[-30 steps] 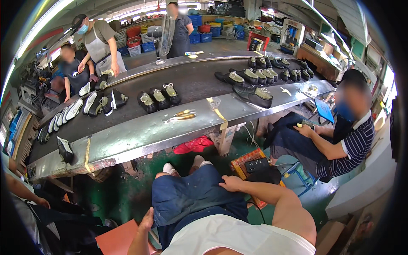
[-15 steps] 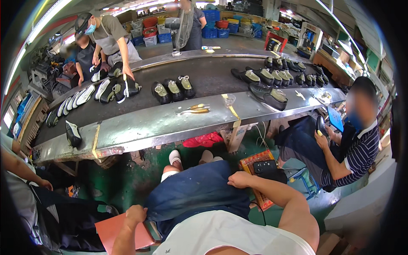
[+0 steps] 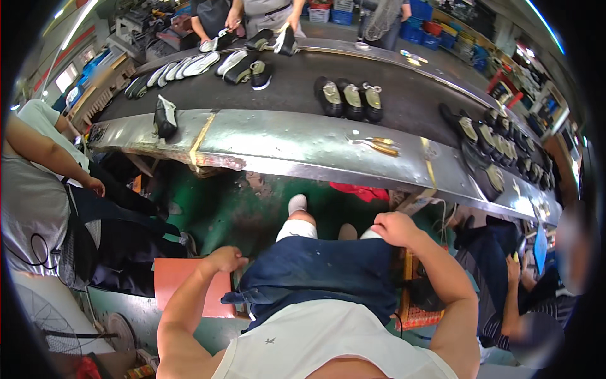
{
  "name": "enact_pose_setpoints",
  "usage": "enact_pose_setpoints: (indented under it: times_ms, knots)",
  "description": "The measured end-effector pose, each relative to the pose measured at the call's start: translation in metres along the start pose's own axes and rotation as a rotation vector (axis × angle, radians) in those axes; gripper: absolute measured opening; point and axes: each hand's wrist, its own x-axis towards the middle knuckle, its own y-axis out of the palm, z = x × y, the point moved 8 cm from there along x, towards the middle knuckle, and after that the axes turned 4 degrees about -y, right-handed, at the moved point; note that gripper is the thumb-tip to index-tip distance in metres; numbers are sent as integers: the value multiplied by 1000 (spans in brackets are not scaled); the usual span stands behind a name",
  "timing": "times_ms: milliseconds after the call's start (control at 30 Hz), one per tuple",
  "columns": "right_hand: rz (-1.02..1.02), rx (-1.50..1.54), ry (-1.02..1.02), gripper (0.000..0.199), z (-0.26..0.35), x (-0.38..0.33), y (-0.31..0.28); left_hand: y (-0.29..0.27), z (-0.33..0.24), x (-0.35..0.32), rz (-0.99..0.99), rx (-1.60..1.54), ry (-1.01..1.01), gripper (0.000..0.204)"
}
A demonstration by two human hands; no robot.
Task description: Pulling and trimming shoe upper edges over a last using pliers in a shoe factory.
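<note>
A dark blue apron lies across my lap, its lower left part flopped over beside the seat. My left hand is beside the apron's left edge with its fingers curled and nothing visible in them. Under that forearm is a flat orange-red board. At the apron's far right corner, above my knee, my right hand is closed, fingertips at the cloth's edge. Ahead on the metal bench edge lie wooden-handled hand tools and a single black shoe.
Dark shoes stand in groups along the black belt. Two people work across the bench on shoes at the far left. One person in grey is close on my left, and a seated person is on my right. A red cloth lies under the bench.
My view has swung left and down. The apron has been drawn flatter across my lap. My left hand has come away from its edge; my right hand has moved forward with the far corner.
</note>
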Motion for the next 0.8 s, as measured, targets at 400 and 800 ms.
enact_pose_setpoints:
  times_ms: [400, 800]
  knots:
    - [-503, -212, -193, 56, -81, 179, -88, -276, -49, 124, -782, -557, 212, 38]
    - [-236, -135, -121, 55, -113, 220, -71, -551, 69, 455, -1068, -995, -219, 89]
